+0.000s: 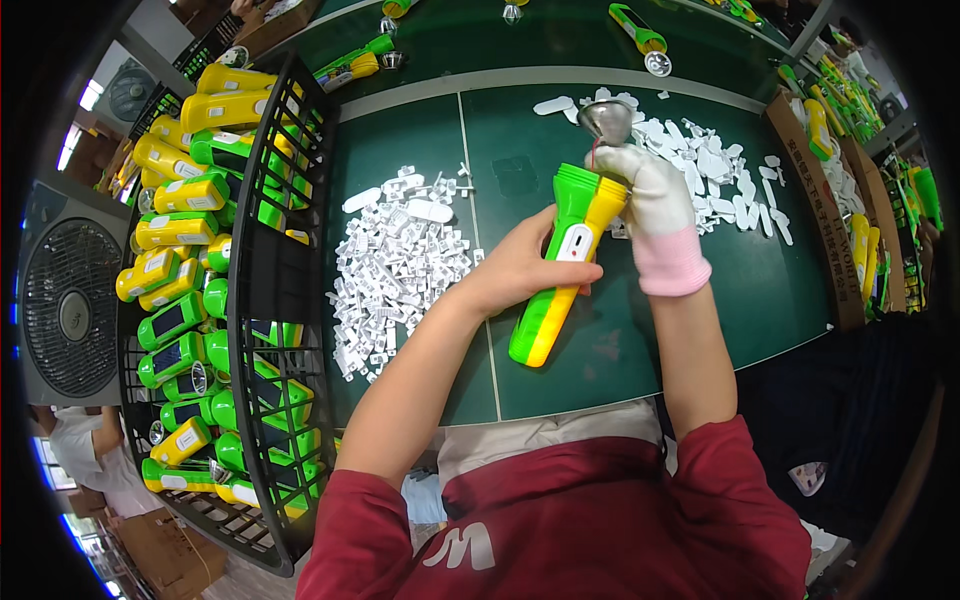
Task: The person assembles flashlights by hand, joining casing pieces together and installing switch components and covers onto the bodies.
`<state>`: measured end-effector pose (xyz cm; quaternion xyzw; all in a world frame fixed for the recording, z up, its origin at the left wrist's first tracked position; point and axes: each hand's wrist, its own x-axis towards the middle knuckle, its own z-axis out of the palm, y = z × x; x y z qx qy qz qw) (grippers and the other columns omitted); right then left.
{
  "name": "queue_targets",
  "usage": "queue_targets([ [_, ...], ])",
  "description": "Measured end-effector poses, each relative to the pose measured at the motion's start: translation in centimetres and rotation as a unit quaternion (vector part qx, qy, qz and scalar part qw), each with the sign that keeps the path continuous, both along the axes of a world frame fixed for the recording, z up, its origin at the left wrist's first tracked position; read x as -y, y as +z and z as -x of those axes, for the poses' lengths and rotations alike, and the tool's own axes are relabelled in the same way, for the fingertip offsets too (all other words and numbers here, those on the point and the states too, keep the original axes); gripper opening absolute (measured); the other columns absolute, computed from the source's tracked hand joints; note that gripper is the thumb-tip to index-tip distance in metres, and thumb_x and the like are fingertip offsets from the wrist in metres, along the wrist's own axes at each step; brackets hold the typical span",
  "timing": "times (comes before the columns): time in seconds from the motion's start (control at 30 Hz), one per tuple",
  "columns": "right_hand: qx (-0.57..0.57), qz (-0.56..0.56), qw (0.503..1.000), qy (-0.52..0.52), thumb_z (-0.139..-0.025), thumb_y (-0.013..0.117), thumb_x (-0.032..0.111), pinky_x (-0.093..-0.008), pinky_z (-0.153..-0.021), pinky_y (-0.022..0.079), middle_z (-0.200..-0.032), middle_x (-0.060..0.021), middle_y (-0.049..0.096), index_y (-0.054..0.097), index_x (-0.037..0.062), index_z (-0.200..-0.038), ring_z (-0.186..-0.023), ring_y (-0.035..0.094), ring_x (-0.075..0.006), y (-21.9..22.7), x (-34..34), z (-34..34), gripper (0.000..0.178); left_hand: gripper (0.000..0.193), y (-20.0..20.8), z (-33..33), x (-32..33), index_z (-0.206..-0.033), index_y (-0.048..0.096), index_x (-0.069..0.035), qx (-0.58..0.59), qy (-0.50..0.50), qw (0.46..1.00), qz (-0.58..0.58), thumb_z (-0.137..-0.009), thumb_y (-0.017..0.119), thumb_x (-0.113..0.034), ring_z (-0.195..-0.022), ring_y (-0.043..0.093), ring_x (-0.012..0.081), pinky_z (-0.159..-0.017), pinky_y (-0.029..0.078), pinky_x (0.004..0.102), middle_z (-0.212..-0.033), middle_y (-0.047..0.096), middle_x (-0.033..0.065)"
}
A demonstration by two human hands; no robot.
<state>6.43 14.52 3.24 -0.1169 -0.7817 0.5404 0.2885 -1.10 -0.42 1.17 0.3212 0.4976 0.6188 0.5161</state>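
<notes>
My bare left hand [522, 268] grips the middle of a green and yellow flashlight body [563, 268], held tilted over the dark green table [760, 290]. My right hand [655, 205], in a white glove with a pink cuff, is closed at the flashlight's open top end. It holds a shiny silver reflector cone [605, 120] there, with a thin red wire running down into the body. A pile of small white plastic pieces [395, 265] lies just left of my left hand.
A black wire basket [262, 330] full of green and yellow flashlights stands at the left. More white pieces [715, 165] are spread at the back right. Cardboard boxes [825, 225] line the right edge. A fan [68, 310] stands far left. Loose flashlights [637, 25] lie on the far table.
</notes>
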Motion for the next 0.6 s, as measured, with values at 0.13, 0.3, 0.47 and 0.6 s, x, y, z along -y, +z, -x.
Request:
queue_targets([
  [0.13,0.080,0.285,0.955,0.027,-0.080,0.058,0.022,-0.0185,-0.042,0.024,-0.063,0.0021,0.051,0.062,0.0048,-0.078,-0.046,0.036,-0.0029,1.3,0.3,0.1,0.018,0.047,-0.1,0.1,0.2,-0.111,0.045,-0.003,-0.011,0.000,1.000,-0.003,-0.072,0.069,-0.013,-0.071,0.058,0.0159,-0.066,0.049,0.0294,-0.088,0.055,0.0078],
  [0.3,0.115,0.329,0.937,0.028,-0.085,0.056,0.036,-0.0204,-0.048,0.032,-0.065,0.0015,0.051,0.058,0.0023,-0.079,-0.052,0.041,-0.0052,1.0,0.4,0.8,0.034,0.050,-0.8,0.9,0.0,-0.121,0.034,-0.008,0.206,0.100,0.966,-0.124,-0.079,0.061,-0.011,-0.076,0.058,0.0179,-0.070,0.050,0.0329,-0.091,0.055,0.0092],
  [0.47,0.106,0.173,0.966,0.162,-0.082,0.060,0.047,-0.0204,-0.054,0.040,-0.071,-0.0012,0.056,0.058,0.0043,-0.089,-0.058,0.049,-0.0065,0.6,2.1,1.2,0.043,0.046,-1.3,1.5,0.2,-0.116,0.045,0.000,0.167,0.096,0.975,-0.114,-0.087,0.051,-0.036,-0.089,0.059,0.0242,-0.087,0.046,0.0356,-0.102,0.057,0.0143],
  [0.6,0.147,0.289,0.911,0.257,-0.084,0.058,0.043,-0.0199,-0.058,0.043,-0.088,-0.0033,0.059,0.056,0.0034,-0.101,-0.071,0.055,-0.0074,0.9,1.4,0.5,0.044,0.056,-1.5,1.5,0.0,-0.119,0.044,0.002,0.179,-0.031,0.977,-0.111,-0.091,0.038,-0.046,-0.096,0.059,0.0282,-0.089,0.046,0.0378,-0.107,0.056,0.0189],
])
